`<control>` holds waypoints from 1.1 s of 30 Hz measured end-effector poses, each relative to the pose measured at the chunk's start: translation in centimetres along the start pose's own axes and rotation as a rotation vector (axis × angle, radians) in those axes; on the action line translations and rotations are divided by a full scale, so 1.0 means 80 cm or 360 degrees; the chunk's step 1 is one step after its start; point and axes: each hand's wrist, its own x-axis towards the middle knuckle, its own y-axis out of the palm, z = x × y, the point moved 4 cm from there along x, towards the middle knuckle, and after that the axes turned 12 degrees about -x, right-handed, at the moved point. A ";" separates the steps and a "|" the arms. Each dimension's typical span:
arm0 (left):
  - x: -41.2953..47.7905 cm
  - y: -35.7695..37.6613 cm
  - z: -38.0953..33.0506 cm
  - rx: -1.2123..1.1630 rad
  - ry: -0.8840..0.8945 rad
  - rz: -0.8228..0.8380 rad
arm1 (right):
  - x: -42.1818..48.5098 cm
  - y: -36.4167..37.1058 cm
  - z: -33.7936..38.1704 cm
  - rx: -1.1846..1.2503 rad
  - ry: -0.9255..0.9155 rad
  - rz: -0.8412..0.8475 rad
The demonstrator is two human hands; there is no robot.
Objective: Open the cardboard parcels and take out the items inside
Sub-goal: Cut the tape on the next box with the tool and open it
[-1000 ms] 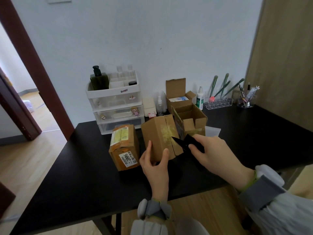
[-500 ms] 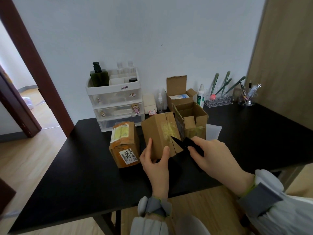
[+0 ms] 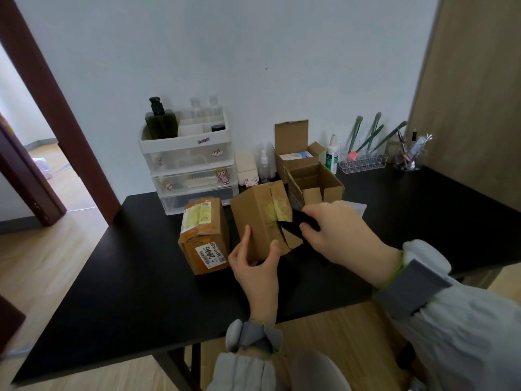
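Cardboard parcel (image 3: 262,218) stands tilted on the black table (image 3: 112,292), gripped at its near lower end by the left hand (image 3: 255,266), thumb on 1 face and fingers curled on the other. Just right of it, the right hand (image 3: 335,235) is closed around a black knife (image 3: 296,225), its blade tip touching the parcel's taped seam. Beyond the left hand's thumb side sits an orange-taped parcel (image 3: 204,235), sealed. Behind the right hand stand 2 opened boxes (image 3: 315,184).

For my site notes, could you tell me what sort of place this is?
Probably a room at home: a black desk against the wall holds a drawer organiser, makeup brushes and parcels.
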 end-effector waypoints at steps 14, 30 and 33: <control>0.000 0.002 0.002 0.0020 0.0009 0.0002 | -0.029 0.012 -0.031 0.0118 0.0136 -0.0087; 0.001 0.000 0.001 0.0008 -0.0008 -0.0004 | -0.021 0.015 -0.015 0.0144 0.0074 -0.0176; 0.000 0.001 0.000 0.0017 0.0003 -0.0002 | -0.025 0.017 -0.014 0.0156 0.0071 -0.0172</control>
